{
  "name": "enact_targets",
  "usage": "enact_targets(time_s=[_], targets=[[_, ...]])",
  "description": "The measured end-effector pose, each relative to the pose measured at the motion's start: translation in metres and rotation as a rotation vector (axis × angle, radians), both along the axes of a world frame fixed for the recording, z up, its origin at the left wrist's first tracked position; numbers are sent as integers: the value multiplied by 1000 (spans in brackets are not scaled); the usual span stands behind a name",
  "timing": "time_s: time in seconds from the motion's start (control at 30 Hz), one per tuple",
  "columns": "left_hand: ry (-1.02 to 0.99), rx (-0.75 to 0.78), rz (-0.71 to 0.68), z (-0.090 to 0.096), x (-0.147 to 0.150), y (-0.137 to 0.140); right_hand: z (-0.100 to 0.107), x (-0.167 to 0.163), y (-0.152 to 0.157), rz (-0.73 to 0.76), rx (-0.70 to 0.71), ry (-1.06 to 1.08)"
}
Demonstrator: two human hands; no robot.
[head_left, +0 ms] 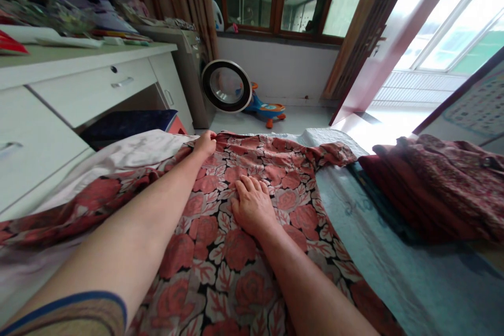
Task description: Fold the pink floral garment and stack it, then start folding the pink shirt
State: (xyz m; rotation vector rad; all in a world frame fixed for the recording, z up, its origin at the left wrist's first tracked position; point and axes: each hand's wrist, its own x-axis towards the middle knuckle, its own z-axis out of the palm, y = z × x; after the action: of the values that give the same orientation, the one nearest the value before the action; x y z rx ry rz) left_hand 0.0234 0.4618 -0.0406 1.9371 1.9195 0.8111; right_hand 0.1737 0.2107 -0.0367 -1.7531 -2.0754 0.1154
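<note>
A red floral cloth [283,168] with white leaf print lies spread over the bed in front of me. My left hand [205,143] reaches far forward and pinches the cloth's far edge, next to a white sheet [134,149]. My right hand [252,203] rests flat, palm down, on the middle of the cloth, its fingers slightly bent into the fabric.
A pile of dark red and patterned clothes [433,184] lies at the right on a pale blue bedsheet [378,241]. A white desk with drawers [79,89] stands at the left. Beyond are a washing machine [226,85], a toy ride-on car [270,110] and an open door [378,52].
</note>
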Motion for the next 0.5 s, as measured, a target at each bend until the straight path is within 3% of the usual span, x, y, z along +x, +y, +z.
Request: enact_targets(time_s=[0.13,0.27,0.4,0.5], targets=[[39,30,-42,8,-10,-3,-1,1,1,2,-7,7],[194,105,-11,27,-39,-6,-3,1,2,7,-6,22],[375,-137,-50,48,-80,-9,-4,1,2,8,-9,25],[364,-266,-75,58,-107,-21,-3,2,2,11,-1,19]])
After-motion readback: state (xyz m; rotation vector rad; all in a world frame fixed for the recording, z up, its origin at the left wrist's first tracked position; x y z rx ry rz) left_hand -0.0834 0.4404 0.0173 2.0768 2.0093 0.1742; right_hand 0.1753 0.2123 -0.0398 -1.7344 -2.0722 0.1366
